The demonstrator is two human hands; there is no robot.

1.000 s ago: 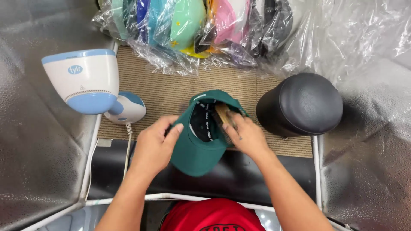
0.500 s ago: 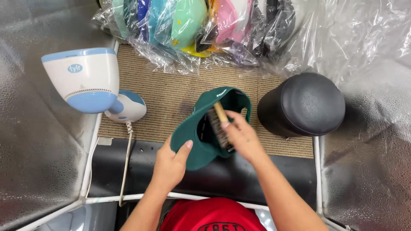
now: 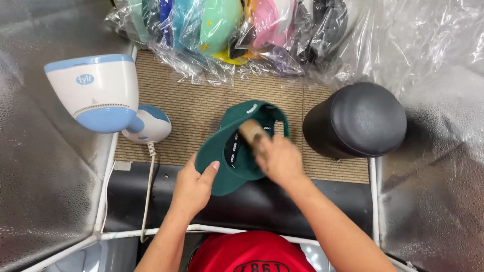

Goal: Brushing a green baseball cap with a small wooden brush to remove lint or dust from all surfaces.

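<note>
Hands first: your left hand [image 3: 194, 186] pinches the brim of the dark green cotton cap [image 3: 237, 151], thumb on top and fingers beneath, which steadies it and tips its open underside up toward you; your right hand [image 3: 280, 158] is closed around the handle of a small wooden-backed brush [image 3: 250, 132], whose head sits inside the crown; the hand is blurred, so exactly how the fingers wrap the handle cannot be told.

You hold the cap just above the beige woven mat [image 3: 201, 111], near its front edge where the black padded strip [image 3: 252, 204] begins; held this way, the inner lining faces the brush rather than the mat. Inside, a black sweatband with small white print runs round the crown, and a white label shows at the far rim; the brim curves down toward your left palm.

Beside the cap on your right stands a black rounded cap form [image 3: 360, 121], close but not touching; on your left sits a white and pale blue handheld steamer [image 3: 98, 90], its cord trailing off the mat. Beyond lie coloured caps in clear plastic bags [image 3: 227, 30]; crinkled silver foil sheeting [image 3: 45, 166] lines both sides.
</note>
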